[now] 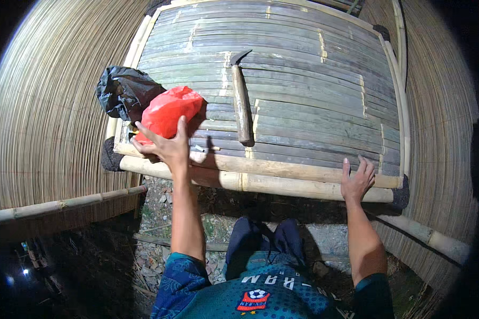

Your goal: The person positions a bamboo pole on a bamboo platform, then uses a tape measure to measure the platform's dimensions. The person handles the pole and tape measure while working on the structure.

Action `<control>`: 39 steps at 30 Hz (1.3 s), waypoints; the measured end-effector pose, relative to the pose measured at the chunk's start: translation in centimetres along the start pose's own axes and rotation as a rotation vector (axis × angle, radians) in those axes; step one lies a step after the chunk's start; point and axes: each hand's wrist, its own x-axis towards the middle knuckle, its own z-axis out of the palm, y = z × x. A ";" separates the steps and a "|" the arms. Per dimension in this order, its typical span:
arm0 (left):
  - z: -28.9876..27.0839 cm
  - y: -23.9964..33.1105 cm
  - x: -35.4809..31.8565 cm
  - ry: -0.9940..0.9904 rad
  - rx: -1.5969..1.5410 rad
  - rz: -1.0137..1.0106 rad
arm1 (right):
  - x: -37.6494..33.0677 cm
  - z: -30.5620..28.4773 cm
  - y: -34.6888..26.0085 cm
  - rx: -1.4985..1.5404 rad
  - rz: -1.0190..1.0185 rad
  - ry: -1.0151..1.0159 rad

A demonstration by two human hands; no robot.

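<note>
My left hand (pixel 167 148) is at the near left corner of a bamboo-slat platform (pixel 303 106). Its fingers are spread at the near side of a crumpled red plastic bag (pixel 167 111); whether they touch it I cannot tell. A black plastic bag (pixel 125 93) sits against the red one, farther left. My right hand (pixel 358 179) rests with its fingers apart on the pale bamboo pole (pixel 282 183) along the front edge. Between the hands, farther in, lies a sickle-like tool (pixel 241 101) with a wooden handle and a short curved dark blade, touched by neither hand.
Small white pieces (pixel 199 148) lie on the slats beside my left hand. Woven reed walls (pixel 53 106) stand close on both sides. A bamboo rail (pixel 64 203) runs at the lower left. Stony ground (pixel 215 226) shows below the platform, around my legs.
</note>
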 end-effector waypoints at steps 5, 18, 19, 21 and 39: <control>0.7 -5.4 2.9 -0.265 0.012 0.163 | 0.2 0.3 -0.5 0.013 -0.029 0.016; 1.6 -0.6 -12.3 -0.329 -0.207 0.426 | 0.3 0.1 -0.3 0.042 -0.010 -0.007; 2.0 -1.2 -12.6 -0.389 -0.147 0.372 | 0.4 0.0 -0.2 0.036 -0.011 0.001; 2.1 0.1 -12.1 -0.303 -0.273 0.270 | 0.2 -0.1 -0.2 0.031 -0.019 0.011; 2.2 -0.9 -12.3 -0.116 -0.236 0.308 | 0.6 0.0 0.1 -0.007 -0.036 0.035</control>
